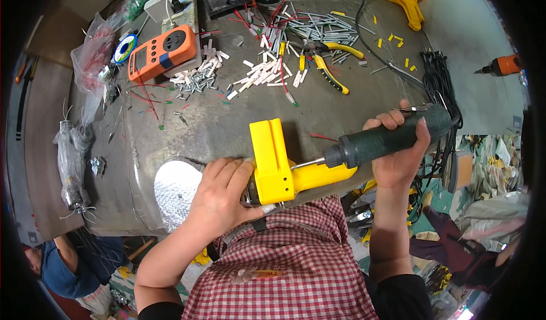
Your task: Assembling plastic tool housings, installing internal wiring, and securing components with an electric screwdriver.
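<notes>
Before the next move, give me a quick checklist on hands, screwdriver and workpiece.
1. Right hand gripping the screwdriver: ok.
2. Left hand holding the yellow housing: ok.
3. Bit pointing at the housing: ok.
4. Bit seated in a screw head: cannot tell, tip hidden.
5. Left fingers away from the bit: ok, across the housing from it.
6. Table tidy: not ok, loose screws scattered.

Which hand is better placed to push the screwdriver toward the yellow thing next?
Probably the right hand: it's wrapped around the dark green power screwdriver, whose bit points at the yellow piece. The left hand is at that piece's left side, seemingly steadying it.
</notes>
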`<state>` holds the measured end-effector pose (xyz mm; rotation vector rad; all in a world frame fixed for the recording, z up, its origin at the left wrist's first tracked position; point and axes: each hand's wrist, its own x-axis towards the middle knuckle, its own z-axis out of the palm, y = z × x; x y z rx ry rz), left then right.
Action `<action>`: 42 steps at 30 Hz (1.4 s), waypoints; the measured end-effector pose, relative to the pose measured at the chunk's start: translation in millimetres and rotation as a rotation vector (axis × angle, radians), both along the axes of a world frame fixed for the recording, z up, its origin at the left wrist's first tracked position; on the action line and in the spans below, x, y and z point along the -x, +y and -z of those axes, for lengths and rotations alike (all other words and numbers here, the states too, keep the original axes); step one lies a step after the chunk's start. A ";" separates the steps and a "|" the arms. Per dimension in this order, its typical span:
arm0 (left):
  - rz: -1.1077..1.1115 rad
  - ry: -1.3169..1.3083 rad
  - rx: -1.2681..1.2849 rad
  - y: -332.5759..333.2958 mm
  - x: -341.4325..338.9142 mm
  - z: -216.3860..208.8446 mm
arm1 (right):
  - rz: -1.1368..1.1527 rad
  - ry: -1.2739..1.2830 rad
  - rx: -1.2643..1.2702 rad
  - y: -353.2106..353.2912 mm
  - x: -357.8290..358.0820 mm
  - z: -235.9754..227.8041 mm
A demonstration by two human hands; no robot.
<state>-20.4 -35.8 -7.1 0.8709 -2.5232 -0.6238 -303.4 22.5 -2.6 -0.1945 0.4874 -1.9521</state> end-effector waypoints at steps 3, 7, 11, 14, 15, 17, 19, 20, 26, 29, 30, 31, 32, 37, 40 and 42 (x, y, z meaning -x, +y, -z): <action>0.003 0.001 -0.003 0.9 -1.4 0.3 | 0.000 -0.001 0.010 2.7 3.8 0.0; 0.001 -0.013 0.018 1.5 -2.4 -0.6 | 0.022 0.000 -0.013 1.0 -1.6 6.4; -0.007 -0.019 -0.026 2.5 -2.8 0.4 | 0.033 -0.032 0.016 1.9 -3.0 6.7; -0.006 -0.037 -0.030 2.0 -3.1 0.4 | 0.040 -0.042 0.013 1.4 -6.4 0.8; -0.001 -0.027 -0.017 1.5 -3.2 1.4 | 0.044 -0.045 0.005 1.4 -7.1 -0.2; 0.007 -0.017 -0.005 1.0 -2.9 1.7 | 0.044 -0.024 -0.009 -1.0 -6.0 0.3; 0.003 -0.022 0.003 1.3 -2.6 1.7 | 0.042 -0.005 -0.025 -0.8 -3.9 0.8; 0.003 -0.023 0.000 1.4 -2.9 1.7 | 0.044 -0.005 -0.021 0.9 -0.7 0.9; -0.001 -0.048 -0.001 2.2 -2.2 -0.9 | 0.059 -0.041 -0.020 -1.3 -4.1 8.1; -0.005 -0.052 -0.032 2.0 -2.8 -1.5 | 0.051 -0.075 0.016 -2.2 -6.3 10.1; -0.002 -0.047 -0.020 2.3 -3.2 0.1 | 0.059 -0.091 0.029 -2.2 -7.6 10.3; 0.000 -0.043 -0.009 2.6 -3.6 1.3 | 0.049 -0.091 0.028 -2.0 -8.9 10.9; -0.011 -0.042 -0.009 2.5 -3.9 1.2 | 0.066 -0.098 0.024 -1.6 -10.1 11.4; 0.022 -0.022 -0.021 -0.7 -3.7 -0.7 | 0.059 -0.092 0.027 0.6 -11.4 13.2; 0.040 -0.020 -0.006 -3.5 -3.9 -1.7 | 0.058 -0.102 -0.011 2.3 -10.0 12.1; 0.025 -0.007 -0.003 -2.7 -4.5 0.6 | 0.063 -0.068 -0.051 1.3 -10.2 12.3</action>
